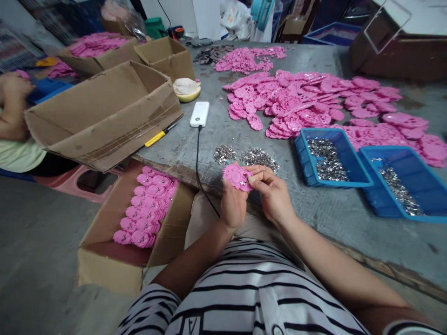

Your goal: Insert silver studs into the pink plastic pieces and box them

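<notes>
trays (363,184) hold metal bits (326,160) while left hand (233,207) and right hand (274,195) grip one pink piece (237,177).

A flat pink plastic piece (237,177) — rounded in outline, its upper face moulded with raised curves and small openings — is held face-up over the near edge of the grey table (209,153). The left hand (233,207) grips it from below, thumb against its lower left rim, while the right hand (274,195) pinches its right edge — just in front of a scatter of small silvery metal bits (260,158).
</notes>
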A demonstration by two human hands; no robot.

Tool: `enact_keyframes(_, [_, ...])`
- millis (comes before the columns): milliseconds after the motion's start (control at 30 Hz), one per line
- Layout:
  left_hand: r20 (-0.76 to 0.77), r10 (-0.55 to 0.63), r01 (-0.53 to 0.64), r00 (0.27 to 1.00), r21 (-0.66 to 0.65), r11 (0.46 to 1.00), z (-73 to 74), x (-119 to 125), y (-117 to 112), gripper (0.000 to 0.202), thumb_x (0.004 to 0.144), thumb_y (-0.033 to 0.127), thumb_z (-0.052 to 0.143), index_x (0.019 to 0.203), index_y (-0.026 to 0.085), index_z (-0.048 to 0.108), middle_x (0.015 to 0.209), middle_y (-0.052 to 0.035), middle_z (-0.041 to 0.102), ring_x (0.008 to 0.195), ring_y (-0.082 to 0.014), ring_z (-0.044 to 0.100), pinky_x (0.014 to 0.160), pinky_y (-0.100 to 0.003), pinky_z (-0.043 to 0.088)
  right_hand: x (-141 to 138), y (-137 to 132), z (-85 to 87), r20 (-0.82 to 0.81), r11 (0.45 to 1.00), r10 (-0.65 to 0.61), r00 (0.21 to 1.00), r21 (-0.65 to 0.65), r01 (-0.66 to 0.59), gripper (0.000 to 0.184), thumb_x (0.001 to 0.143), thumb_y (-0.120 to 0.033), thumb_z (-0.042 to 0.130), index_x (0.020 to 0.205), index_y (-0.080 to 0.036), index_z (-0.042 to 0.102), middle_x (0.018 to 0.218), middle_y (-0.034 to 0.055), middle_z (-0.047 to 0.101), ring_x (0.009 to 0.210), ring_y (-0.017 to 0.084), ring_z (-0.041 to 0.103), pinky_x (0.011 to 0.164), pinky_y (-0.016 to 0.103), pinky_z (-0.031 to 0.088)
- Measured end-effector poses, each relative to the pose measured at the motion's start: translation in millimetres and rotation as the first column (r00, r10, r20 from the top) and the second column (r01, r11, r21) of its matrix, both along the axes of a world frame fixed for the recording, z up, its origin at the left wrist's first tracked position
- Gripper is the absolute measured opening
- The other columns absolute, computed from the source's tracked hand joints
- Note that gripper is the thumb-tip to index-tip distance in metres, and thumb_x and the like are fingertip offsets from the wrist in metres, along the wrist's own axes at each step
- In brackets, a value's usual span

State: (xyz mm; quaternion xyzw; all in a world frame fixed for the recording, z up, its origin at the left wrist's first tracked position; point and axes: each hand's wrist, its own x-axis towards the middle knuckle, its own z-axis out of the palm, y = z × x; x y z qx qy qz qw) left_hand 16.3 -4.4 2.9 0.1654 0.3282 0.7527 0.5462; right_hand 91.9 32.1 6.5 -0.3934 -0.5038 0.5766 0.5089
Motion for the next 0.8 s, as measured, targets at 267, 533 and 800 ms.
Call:
enact_keyframes(267, [-0.009, -0.001, 0.001, 1.0, -0.02, 1.0, 0.0, 2, 1, 0.061, 0.085, 0.068, 0.044, 0.124, 0.022, 0.056, 0.124, -0.0104, 0.063, 0.126, -0.0229, 0.054, 0.105, -0.036, 0.045, -1, -2, -0.8, -0.021, 1.0, -0.013, 1.0, 0.012, 0.013, 0.016, 0.07, -0.026, 0.07, 0.057, -0.022, 0.061, 0.097, 0.0051, 0.069, 0.104, 0.024, 0.058, 0.097, 0.043, 0.042])
enact_keyframes(533, [0.004, -0.01, 0.01, 1.0, -0.02, 1.0, 1.0, 6, 1, 0.061, 0.088, 0.066, 0.038, 0.128, 0.022, 0.053, 0.126, -0.0107, 0.061, 0.129, -0.0239, 0.052, 0.107, -0.037, 0.043, -3, -4, -4.8, -0.021, 0.994, -0.052, 0.998, 0.097, 0.054, 0.019, 0.075, -0.026, 0.069, 0.061, -0.022, 0.057, 0.096, 0.0046, 0.067, 0.102, 0.022, 0.059, 0.096, 0.042, 0.043])
enact_keyframes(800, [0.092, -0.049, 0.051, 0.995, -0.027, 0.998, -2.6, -1, 3, 0.049, 0.087, 0.06, 0.049, 0.118, 0.022, 0.055, 0.113, -0.0092, 0.066, 0.114, -0.0237, 0.062, 0.101, -0.039, 0.046, 12, 7, -9.8, 0.223, 0.971, -0.112, 0.968, 0.232, 0.059, 0.016, 0.076, -0.035, 0.07, 0.075, -0.024, 0.059, 0.1, 0.0062, 0.064, 0.101, 0.022, 0.058, 0.092, 0.04, 0.044])
